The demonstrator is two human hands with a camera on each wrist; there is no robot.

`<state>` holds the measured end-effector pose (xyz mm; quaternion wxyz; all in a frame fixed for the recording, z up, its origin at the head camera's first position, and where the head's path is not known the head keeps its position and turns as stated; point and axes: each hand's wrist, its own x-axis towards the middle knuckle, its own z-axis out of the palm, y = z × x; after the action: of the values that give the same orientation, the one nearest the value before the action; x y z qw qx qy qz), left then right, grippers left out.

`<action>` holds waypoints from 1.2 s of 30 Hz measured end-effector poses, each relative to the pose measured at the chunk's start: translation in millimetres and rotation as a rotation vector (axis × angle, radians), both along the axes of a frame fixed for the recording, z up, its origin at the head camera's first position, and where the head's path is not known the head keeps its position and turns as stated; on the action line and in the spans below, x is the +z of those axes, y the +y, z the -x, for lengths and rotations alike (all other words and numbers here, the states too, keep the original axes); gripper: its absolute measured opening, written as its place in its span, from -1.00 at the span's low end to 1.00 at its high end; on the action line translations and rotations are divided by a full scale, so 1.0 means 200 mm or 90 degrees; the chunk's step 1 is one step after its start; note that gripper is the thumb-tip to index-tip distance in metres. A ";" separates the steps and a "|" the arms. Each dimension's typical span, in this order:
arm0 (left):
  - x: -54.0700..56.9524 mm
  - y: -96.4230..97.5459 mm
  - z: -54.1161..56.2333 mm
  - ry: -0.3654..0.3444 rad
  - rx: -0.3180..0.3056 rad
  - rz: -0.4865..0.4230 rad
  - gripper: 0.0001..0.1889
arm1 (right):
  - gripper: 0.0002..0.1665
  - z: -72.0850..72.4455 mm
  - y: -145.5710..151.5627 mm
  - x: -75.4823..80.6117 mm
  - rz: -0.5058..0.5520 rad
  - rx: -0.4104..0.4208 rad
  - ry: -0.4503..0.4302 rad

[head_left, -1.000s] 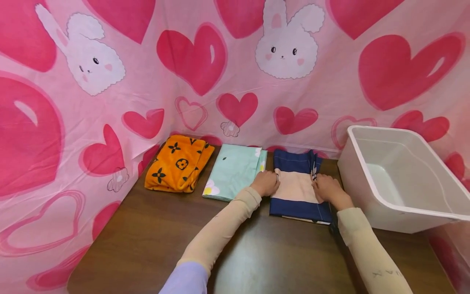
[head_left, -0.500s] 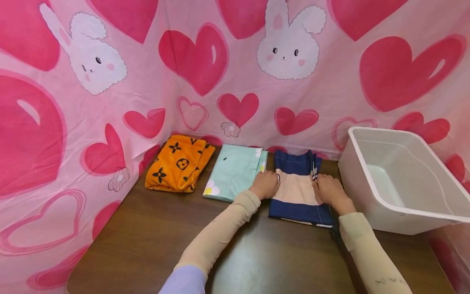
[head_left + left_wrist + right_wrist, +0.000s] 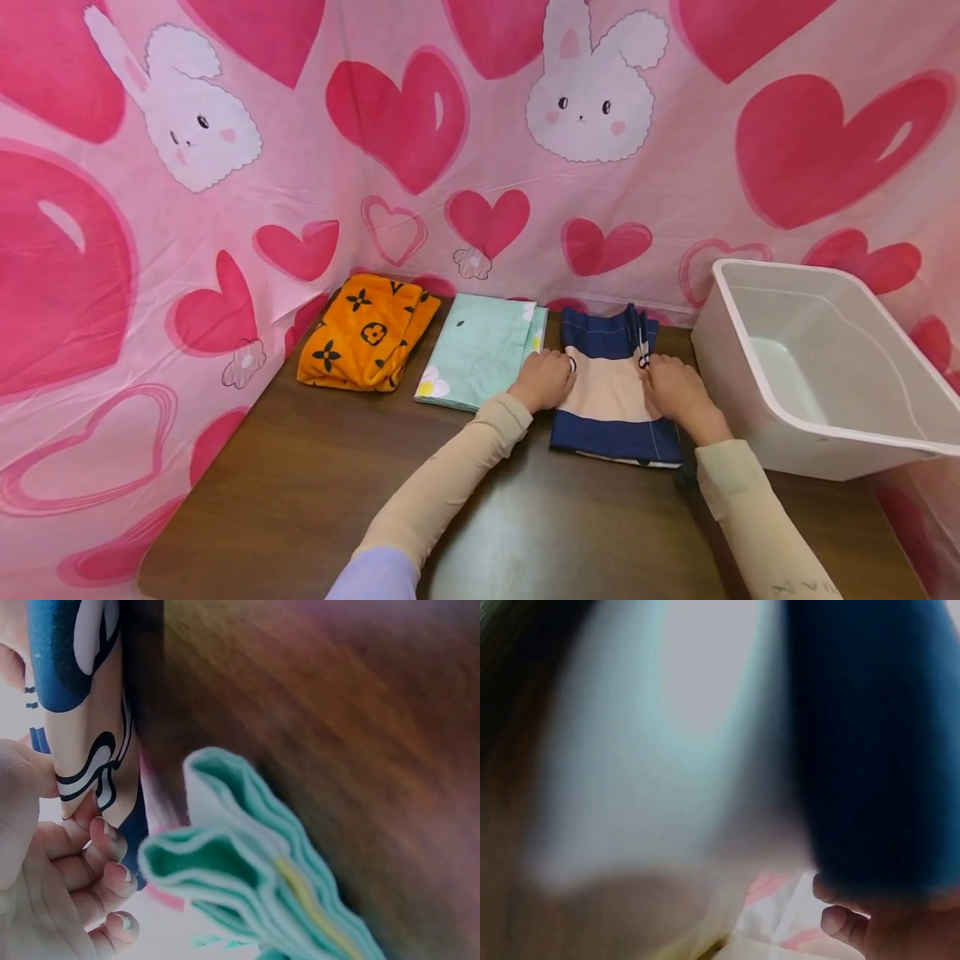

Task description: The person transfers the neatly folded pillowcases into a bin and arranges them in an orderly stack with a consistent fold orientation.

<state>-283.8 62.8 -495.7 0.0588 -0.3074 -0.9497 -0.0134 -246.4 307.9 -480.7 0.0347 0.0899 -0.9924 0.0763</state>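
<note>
Head view has your left hand [image 3: 542, 381] pinching the left edge and your right hand [image 3: 681, 396] gripping the right edge of the navy-and-peach cloth [image 3: 611, 387], right of centre, so you'd do well to tug both sides evenly, easing out the bunched far corner below the pink backdrop [image 3: 495, 167].

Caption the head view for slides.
Person's left grip and right grip hold a folded navy-and-peach cloth beside a white plastic bin.

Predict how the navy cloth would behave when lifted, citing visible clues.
The navy cloth is probably floppy, since its far right corner bunches into creases. It may come unfolded, as a pale layer shows beneath its near edge.
</note>
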 end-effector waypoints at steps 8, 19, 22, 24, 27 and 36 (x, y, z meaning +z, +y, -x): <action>0.02 -0.01 -0.02 0.005 -0.001 0.001 -0.62 | -0.66 -0.03 -0.02 0.04 0.003 0.000 0.002; 0.04 -0.02 -0.04 0.020 -0.019 -0.015 -0.62 | -0.66 -0.07 -0.05 0.09 -0.004 -0.004 0.030; 0.05 -0.02 -0.05 0.026 -0.020 -0.013 -0.62 | -0.67 -0.08 -0.05 0.10 -0.009 -0.001 0.041; 0.06 -0.02 -0.06 0.033 -0.021 -0.013 -0.61 | -0.67 -0.09 -0.05 0.11 -0.012 0.001 0.050; 0.08 -0.02 -0.07 0.040 -0.021 -0.014 -0.61 | -0.65 -0.11 -0.06 0.13 -0.018 0.004 0.060; 0.15 -0.03 -0.13 0.095 -0.027 -0.029 -0.64 | -0.62 -0.16 -0.08 0.22 -0.029 0.014 0.073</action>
<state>-257.2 57.0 -466.0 0.1363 -0.3263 -0.9353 -0.0133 -215.1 292.2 -436.9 0.0888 0.1062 -0.9892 0.0486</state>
